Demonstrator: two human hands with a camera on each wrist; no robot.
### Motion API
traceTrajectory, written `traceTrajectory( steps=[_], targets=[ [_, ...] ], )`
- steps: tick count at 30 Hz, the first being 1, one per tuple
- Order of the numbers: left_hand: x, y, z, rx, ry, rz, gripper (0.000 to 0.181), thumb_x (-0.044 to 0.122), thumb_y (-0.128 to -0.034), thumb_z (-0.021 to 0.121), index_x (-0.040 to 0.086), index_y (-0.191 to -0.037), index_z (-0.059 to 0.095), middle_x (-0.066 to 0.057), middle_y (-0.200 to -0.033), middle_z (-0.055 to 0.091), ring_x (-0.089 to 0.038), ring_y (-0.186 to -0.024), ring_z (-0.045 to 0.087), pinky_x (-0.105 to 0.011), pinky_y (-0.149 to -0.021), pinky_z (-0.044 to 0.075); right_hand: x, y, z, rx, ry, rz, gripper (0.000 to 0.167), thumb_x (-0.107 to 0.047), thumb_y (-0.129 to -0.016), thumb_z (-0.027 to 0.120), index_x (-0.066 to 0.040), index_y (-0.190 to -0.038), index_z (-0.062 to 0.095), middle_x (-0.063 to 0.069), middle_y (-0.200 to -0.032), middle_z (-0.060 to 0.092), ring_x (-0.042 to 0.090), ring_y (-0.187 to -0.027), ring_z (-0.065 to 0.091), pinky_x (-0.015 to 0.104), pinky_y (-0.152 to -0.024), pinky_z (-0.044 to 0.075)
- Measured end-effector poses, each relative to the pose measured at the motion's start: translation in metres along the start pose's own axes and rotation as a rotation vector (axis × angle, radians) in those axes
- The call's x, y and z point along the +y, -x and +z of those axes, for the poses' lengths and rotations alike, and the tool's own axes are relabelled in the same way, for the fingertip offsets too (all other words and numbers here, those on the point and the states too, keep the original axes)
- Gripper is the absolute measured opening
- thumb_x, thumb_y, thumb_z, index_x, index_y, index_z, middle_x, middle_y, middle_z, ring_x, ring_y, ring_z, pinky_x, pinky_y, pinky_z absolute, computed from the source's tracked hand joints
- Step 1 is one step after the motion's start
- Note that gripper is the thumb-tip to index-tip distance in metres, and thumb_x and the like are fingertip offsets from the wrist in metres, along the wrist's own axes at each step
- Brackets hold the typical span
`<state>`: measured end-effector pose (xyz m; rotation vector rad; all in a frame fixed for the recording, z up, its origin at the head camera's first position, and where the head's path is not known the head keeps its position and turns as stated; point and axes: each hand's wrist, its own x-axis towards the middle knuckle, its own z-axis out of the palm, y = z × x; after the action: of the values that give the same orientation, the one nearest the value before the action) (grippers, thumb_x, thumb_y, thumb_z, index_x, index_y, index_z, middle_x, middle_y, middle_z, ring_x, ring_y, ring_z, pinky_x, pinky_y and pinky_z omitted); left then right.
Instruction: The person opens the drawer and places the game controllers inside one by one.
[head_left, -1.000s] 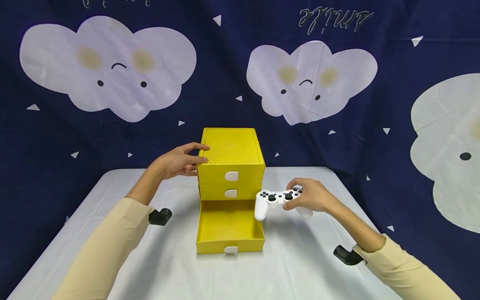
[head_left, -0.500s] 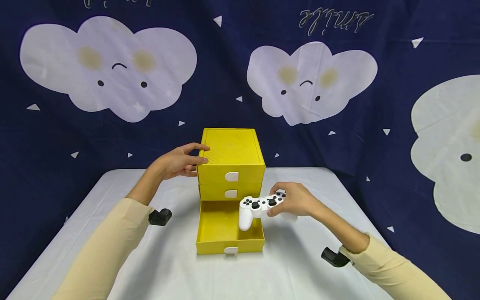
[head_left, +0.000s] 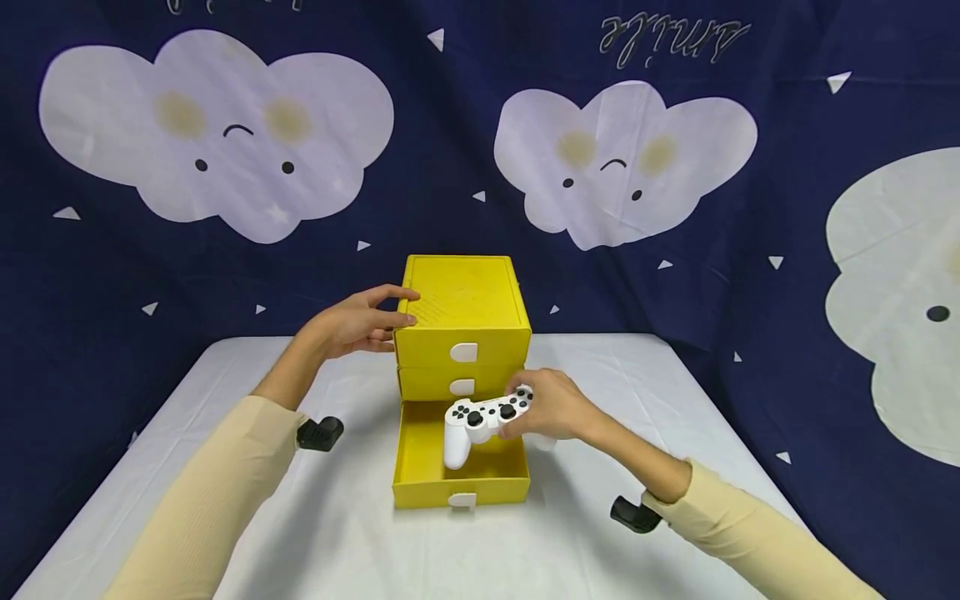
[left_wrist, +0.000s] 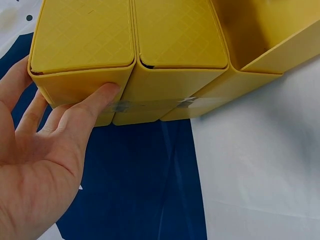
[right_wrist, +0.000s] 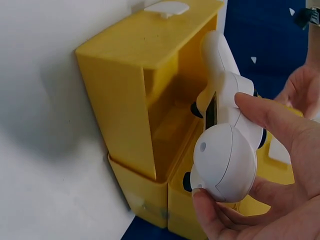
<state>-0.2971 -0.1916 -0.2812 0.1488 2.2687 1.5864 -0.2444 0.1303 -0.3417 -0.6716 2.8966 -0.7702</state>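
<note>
A yellow drawer unit point(head_left: 461, 292) with white tabs stands on the table. Its bottom drawer point(head_left: 423, 450) is pulled out, and the upper two are closed. My left hand point(head_left: 352, 323) rests against the unit's upper left edge, with fingertips on the top and other fingers by the side; in the left wrist view its fingers point(left_wrist: 85, 112) touch the yellow casing. Between thumb and fingers, my right hand point(head_left: 551, 406) holds a white game controller point(head_left: 465, 425) by its right part. The controller hangs tilted over the pulled-out drawer, its left grip above the drawer's interior.
White cloth covers the table point(head_left: 337, 517). Behind it hangs a dark blue curtain point(head_left: 442, 167) printed with clouds and small triangles. A black wrist device point(head_left: 321, 434) is on the left sleeve, another point(head_left: 636, 514) on the right.
My right hand has carried the controller leftward and slightly down, from beside the unit to over the pulled-out drawer. The left hand has stayed at the unit's upper edge.
</note>
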Motion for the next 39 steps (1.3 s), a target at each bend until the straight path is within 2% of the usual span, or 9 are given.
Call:
traceTrajectory(
  steps=[6,11,24,39],
  targets=[
    [0.001,0.000,0.001,0.007,0.005,-0.018,0.059,0.027,-0.0993,0.067,0.028,-0.153,0.043,-0.011,-0.134,0.055,-0.019,-0.097,0.062,-0.041,-0.101,0.056,-0.006,-0.007,0.016,0.020,-0.007,-0.026,0.045,-0.035,-0.059,0.096,-0.018,-0.094,0.072,-0.004,-0.091,0.071,0.016,-0.084,0.057,0.030,-0.072,0.045],
    [0.001,-0.001,0.002,0.004,0.012,-0.017,0.059,0.026,-0.0992,0.067,0.027,-0.153,0.042,-0.012,-0.137,0.054,-0.021,-0.101,0.063,-0.045,-0.105,0.053,-0.007,-0.010,0.032,0.039,-0.010,-0.035,0.045,-0.034,-0.060,0.096,-0.018,-0.094,0.071,-0.002,-0.091,0.070,0.016,-0.085,0.056,0.030,-0.072,0.044],
    [-0.001,-0.001,0.001,-0.009,0.010,0.000,0.061,0.027,-0.0996,0.067,0.026,-0.155,0.040,-0.012,-0.138,0.054,-0.019,-0.102,0.065,-0.045,-0.107,0.052,0.000,-0.013,0.061,0.099,0.010,-0.094,0.048,-0.032,-0.063,0.097,-0.013,-0.099,0.072,0.004,-0.092,0.069,0.018,-0.084,0.055,0.031,-0.070,0.045],
    [-0.001,0.000,-0.001,-0.025,0.008,0.013,0.061,0.027,-0.0996,0.067,0.026,-0.155,0.040,-0.013,-0.139,0.050,-0.018,-0.098,0.064,-0.047,-0.108,0.051,-0.001,-0.016,0.071,0.066,0.024,-0.063,0.049,-0.036,-0.065,0.096,-0.012,-0.101,0.072,0.005,-0.098,0.070,0.021,-0.092,0.057,0.035,-0.077,0.047]
  ],
)
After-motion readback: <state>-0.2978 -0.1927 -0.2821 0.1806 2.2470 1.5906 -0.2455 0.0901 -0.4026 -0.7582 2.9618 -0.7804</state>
